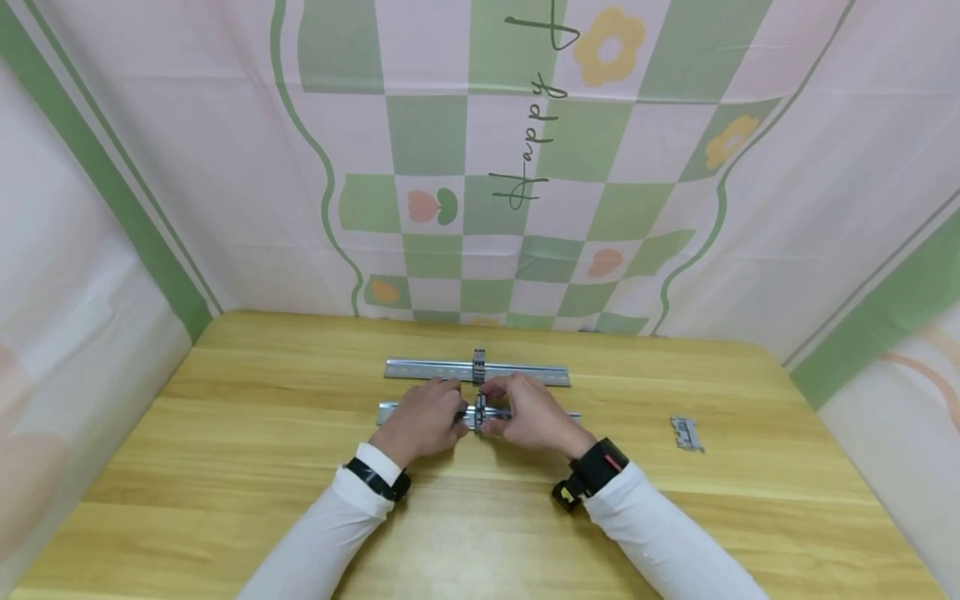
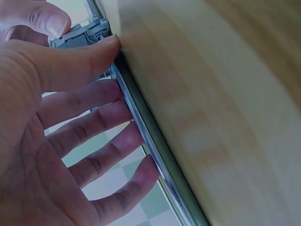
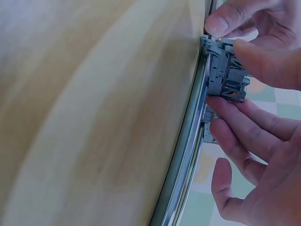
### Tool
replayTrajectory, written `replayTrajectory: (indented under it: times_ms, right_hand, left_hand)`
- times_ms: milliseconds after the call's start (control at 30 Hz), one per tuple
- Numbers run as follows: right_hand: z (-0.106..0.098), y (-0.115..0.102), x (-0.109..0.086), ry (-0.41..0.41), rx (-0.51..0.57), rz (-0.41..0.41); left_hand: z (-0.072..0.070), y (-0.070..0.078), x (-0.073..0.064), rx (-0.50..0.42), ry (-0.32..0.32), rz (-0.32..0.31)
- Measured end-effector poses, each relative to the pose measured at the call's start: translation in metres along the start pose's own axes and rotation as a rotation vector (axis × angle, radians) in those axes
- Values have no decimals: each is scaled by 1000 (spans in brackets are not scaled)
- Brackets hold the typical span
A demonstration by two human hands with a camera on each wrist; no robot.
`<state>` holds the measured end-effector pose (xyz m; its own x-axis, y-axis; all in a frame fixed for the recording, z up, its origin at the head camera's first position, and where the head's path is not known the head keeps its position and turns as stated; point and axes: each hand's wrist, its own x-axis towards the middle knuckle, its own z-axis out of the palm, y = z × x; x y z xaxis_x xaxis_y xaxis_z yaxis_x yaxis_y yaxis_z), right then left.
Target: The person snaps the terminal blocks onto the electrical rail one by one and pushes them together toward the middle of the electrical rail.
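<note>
In the head view, a slotted metal DIN rail (image 1: 386, 412) lies across the table in front of me, carrying a small group of grey terminal blocks (image 1: 481, 413). My left hand (image 1: 423, 418) holds this rail just left of the blocks, thumb on the near edge and fingers at the far side. From the right, my right hand (image 1: 536, 415) pinches the terminal blocks between thumb and fingers. The right wrist view shows the blocks (image 3: 228, 70) upright on the rail (image 3: 181, 155), the right thumb against one end. Fingers partly hide the near rail.
Behind the hands lies a second DIN rail (image 1: 427, 368) with grey terminal blocks (image 1: 478, 365) on it. A loose grey terminal block (image 1: 686, 433) lies on the wooden table (image 1: 262, 433) at the right. A patterned curtain (image 1: 495, 167) hangs along the far edge.
</note>
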<state>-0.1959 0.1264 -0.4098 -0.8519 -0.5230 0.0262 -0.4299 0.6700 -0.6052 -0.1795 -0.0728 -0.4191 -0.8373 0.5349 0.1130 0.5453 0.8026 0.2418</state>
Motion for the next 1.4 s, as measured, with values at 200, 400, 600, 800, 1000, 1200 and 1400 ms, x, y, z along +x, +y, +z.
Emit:
replayTrajectory:
  times_ms: [200, 400, 600, 800, 1000, 1200, 1400]
  right_hand:
    - [2, -3, -2, 27, -49, 21]
    - [4, -7, -5, 48, -94, 17]
    - [4, -4, -6, 44, -77, 15]
    - [4, 2, -7, 45, -44, -30]
    - [-7, 6, -14, 46, -39, -76]
    - [-32, 21, -35, 78, -121, -39]
    - [-62, 46, -64, 88, -283, 62]
  left_hand:
    - [-1, 1, 0, 3, 4, -1]
    - [-2, 2, 1, 2, -5, -5]
    - [-1, 2, 2, -12, -5, 0]
    - [-1, 1, 2, -7, -8, 3]
    - [-1, 1, 1, 5, -3, 6]
    - [-2, 1, 0, 2, 4, 11]
    - [-2, 1, 1, -19, -14, -10]
